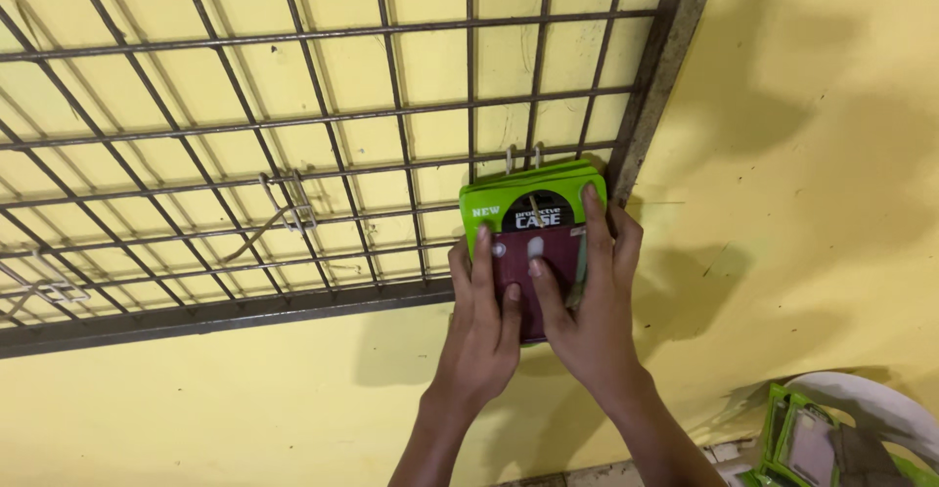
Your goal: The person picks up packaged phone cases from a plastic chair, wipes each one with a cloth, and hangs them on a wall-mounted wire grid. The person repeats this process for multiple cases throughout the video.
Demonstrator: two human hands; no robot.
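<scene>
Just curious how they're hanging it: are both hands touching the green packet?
Touching. The head view shows the left hand and right hand pressed flat on the green packet.
</scene>
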